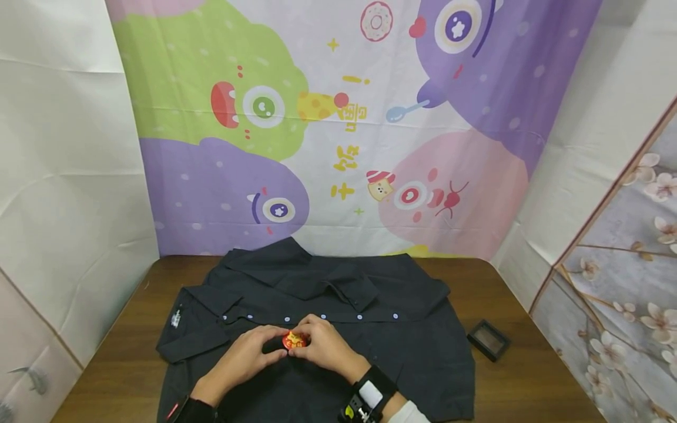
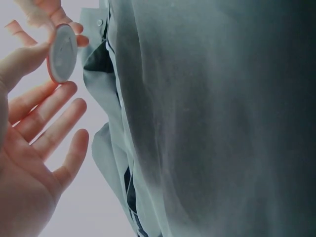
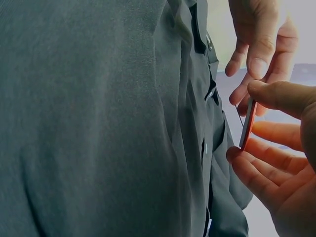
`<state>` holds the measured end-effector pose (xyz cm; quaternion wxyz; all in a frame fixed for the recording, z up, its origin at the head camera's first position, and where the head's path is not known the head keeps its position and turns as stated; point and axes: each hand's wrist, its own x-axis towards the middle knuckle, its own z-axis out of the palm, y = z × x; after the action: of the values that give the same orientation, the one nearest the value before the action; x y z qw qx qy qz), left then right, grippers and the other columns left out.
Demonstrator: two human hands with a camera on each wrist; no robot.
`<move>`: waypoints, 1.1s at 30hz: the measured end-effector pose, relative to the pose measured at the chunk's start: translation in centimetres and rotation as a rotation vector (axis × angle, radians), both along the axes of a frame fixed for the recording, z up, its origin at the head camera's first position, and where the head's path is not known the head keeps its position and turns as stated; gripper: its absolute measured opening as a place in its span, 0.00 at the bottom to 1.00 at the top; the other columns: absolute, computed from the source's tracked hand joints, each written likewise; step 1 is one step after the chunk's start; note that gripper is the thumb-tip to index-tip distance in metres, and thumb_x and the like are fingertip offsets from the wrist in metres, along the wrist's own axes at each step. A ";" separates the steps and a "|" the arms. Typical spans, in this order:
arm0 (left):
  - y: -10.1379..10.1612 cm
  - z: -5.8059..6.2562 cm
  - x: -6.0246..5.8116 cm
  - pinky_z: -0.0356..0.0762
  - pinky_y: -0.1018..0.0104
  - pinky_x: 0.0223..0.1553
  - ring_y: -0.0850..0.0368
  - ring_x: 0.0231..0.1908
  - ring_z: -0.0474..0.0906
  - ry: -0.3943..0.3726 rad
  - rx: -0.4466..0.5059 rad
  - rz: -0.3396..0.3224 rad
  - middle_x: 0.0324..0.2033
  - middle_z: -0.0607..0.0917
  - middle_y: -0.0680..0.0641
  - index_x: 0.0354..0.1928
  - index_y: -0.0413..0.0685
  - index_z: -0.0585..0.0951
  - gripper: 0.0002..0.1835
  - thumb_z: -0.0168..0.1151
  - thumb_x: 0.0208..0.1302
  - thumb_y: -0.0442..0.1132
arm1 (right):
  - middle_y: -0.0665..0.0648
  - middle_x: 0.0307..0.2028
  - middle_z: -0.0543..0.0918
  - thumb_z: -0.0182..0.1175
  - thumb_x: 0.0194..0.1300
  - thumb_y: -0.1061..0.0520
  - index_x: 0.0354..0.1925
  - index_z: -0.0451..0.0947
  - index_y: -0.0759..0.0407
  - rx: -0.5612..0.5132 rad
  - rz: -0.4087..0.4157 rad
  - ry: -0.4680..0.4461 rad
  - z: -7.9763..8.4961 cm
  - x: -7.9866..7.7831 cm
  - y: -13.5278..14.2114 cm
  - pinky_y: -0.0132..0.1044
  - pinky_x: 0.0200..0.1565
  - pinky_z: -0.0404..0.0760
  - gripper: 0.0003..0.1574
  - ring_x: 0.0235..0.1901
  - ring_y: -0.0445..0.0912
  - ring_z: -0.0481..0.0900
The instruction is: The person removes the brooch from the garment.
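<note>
Both hands meet over a dark button-up shirt [image 1: 418, 358] spread on the table. Between their fingertips is a round pin badge [image 1: 294, 339], its red face patterned in yellow. My left hand [image 1: 248, 355] pinches the badge's edge between thumb and fingers. On the opposite side my right hand [image 1: 325, 346] grips the rim with its thumb and fingertips. The badge's silvery back [image 2: 63, 54] faces the left wrist camera. Seen edge-on in the right wrist view, the badge [image 3: 248, 123] has a thin pin wire standing away from its back.
A small black frame-like box [image 1: 489, 339] lies to the right of the shirt on the brown wooden table [image 1: 529, 388]. White buttons [image 1: 359, 317] run across the shirt, whose collar points to the back. A cartoon-print cloth [image 1: 338, 223] hangs behind the table.
</note>
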<state>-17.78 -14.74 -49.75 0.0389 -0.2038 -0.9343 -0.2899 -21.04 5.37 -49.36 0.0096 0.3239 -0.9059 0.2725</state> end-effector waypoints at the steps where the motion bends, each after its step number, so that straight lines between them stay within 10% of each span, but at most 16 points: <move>1: 0.0 -0.1 0.0 0.79 0.50 0.53 0.50 0.52 0.82 0.007 -0.004 -0.001 0.50 0.86 0.49 0.52 0.48 0.83 0.20 0.70 0.58 0.46 | 0.47 0.39 0.80 0.74 0.53 0.49 0.44 0.87 0.54 0.000 0.000 -0.002 0.0 0.0 0.0 0.24 0.38 0.75 0.20 0.37 0.34 0.76; 33: -0.3 -0.2 0.1 0.79 0.50 0.52 0.50 0.51 0.83 0.055 0.005 0.006 0.47 0.87 0.50 0.50 0.49 0.84 0.16 0.67 0.61 0.45 | 0.49 0.41 0.83 0.72 0.57 0.49 0.41 0.87 0.54 -0.017 0.049 0.043 -0.2 0.2 0.0 0.26 0.43 0.78 0.15 0.40 0.38 0.79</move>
<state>-17.68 -14.99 -49.94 0.0659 -0.2086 -0.9327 -0.2867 -20.84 5.41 -49.58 0.0251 0.3519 -0.8949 0.2733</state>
